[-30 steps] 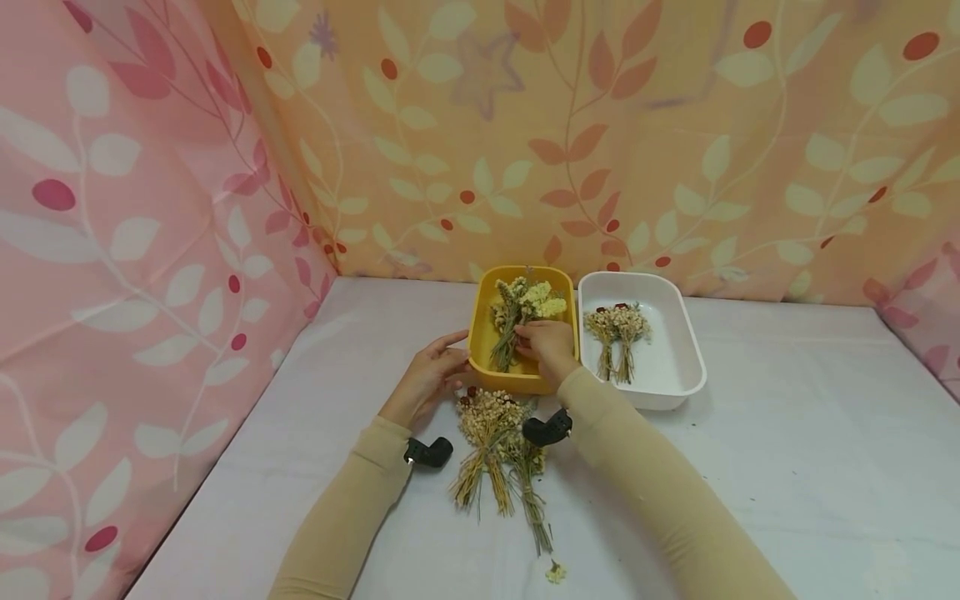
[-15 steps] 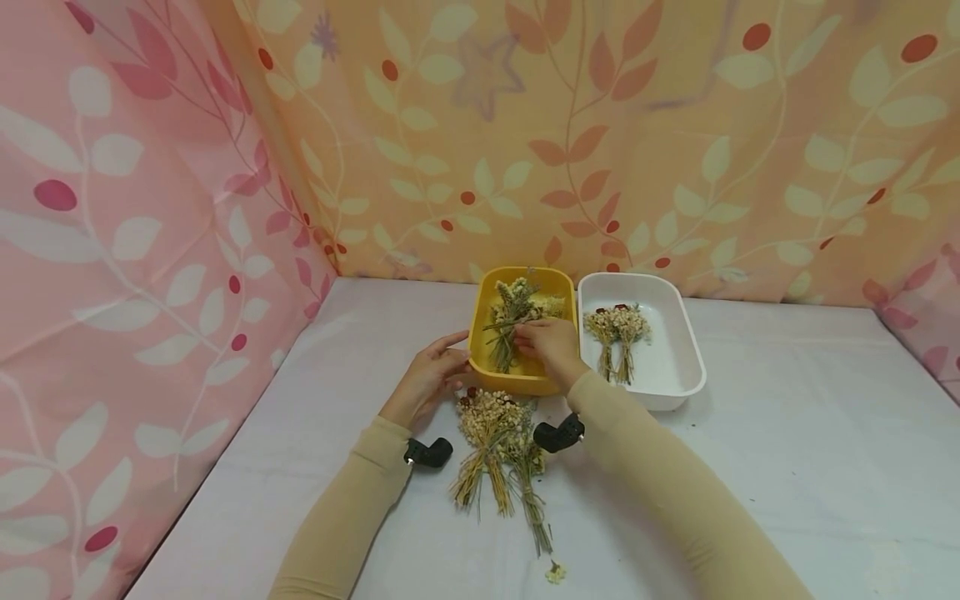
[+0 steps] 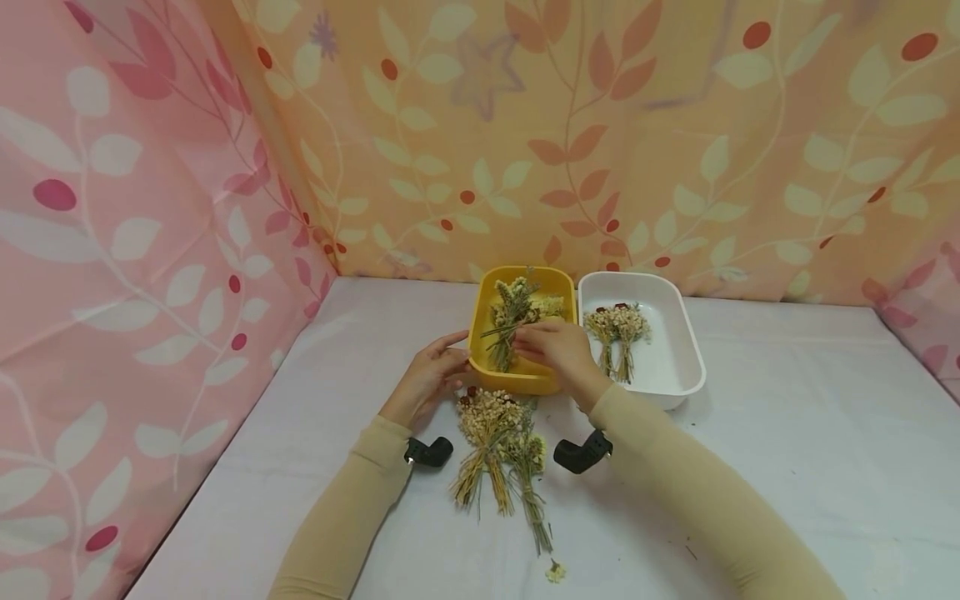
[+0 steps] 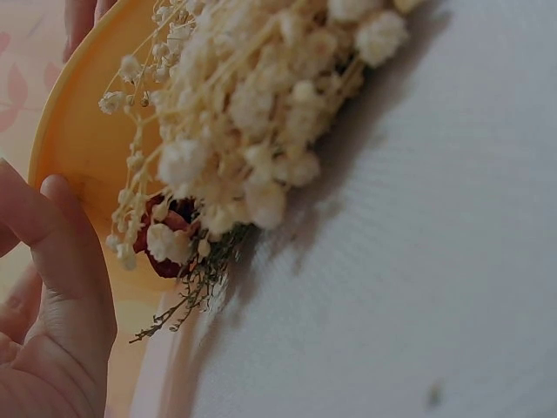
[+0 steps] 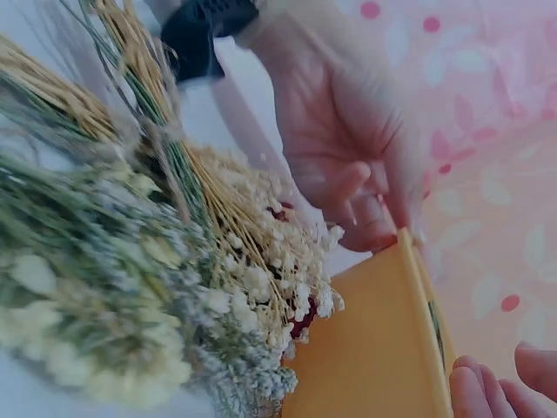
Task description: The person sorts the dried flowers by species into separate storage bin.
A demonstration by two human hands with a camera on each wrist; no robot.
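Observation:
My left hand (image 3: 424, 379) holds the near left corner of the yellow tray (image 3: 517, 383), thumb and fingers at its rim. In the left wrist view, part of that hand (image 4: 61, 296) is beside the tray's wall. Inside the tray, dried flower bunches (image 3: 512, 302) lie crossed. My right hand (image 3: 558, 346) is over the tray with curled fingers, pinching a bunch whose stems (image 3: 497, 330) point left. Its grip is partly hidden; the right wrist view catches only fingertips (image 5: 483, 392) at the lower right.
A white tray (image 3: 667, 333) stands right beside the yellow one, with small bunches of cream dried flowers (image 3: 618, 333) in it. Nearer me on the table lie more bunches (image 3: 491, 442) and a loose yellow flower head (image 3: 555, 572). A patterned cloth wall (image 3: 450, 150) closes off the back.
The bunch at my right hand has turned, its stems going from slanting down to nearly level. My right wrist has shifted right and toward me. My left hand stays put.

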